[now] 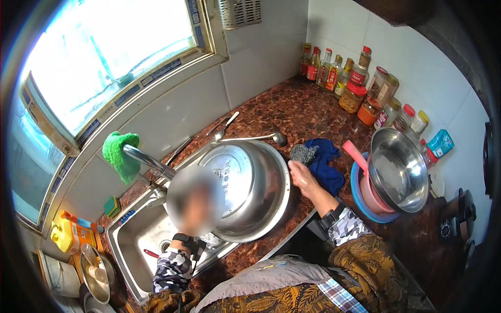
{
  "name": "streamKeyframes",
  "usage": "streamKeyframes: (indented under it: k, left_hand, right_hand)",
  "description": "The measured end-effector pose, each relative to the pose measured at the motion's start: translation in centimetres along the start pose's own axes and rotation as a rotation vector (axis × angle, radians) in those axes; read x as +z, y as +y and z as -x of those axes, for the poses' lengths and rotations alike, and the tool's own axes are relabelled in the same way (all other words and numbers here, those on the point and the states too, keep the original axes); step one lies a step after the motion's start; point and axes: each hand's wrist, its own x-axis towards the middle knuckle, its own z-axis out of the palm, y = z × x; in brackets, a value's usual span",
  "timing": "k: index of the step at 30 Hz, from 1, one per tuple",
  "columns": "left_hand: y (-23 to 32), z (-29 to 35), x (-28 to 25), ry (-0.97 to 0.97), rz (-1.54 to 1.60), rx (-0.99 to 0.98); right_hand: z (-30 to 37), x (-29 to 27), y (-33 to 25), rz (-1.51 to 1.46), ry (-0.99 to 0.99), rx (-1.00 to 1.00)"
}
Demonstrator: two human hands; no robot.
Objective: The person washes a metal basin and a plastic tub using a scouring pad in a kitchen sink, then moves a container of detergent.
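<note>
While a basin (250,188) overlaps the sink edge (117,250), bare counter (292,116) beyond

Mottled red-brown kitchen countertop (323,117) with a metal sink (117,254) set in at 8 o'clock. On it, clockwise: a white-handled utensil (233,119) at 11; upright glass bottles (333,73) at 1; lidded jars (391,111) at 2; a grey steel-wool scrubber (302,153) beside a crumpled dark-blue cloth (327,169) at 3; a blue basin (357,192) between 3 and 4.
</note>
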Motion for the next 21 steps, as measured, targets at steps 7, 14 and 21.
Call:
streamKeyframes:
  k: [7, 14, 21]
  left_hand:
    - [-0.3, 2.2, -1.1, 0.008, 0.398, -0.258]
    - [-4.6, 6.7, 1.7, 0.058, 0.425, -0.259]
    - [-4.7, 6.2, 4.3, -0.022, 0.599, -0.192]
  right_hand:
    - [3.2, 6.7, 0.0, -0.448, -0.160, -0.185]
    - [10.0, 4.8, -3.0, -0.057, 0.001, -0.679]
    - [12.6, 0.4, -2.9, 0.146, 0.252, -0.946]
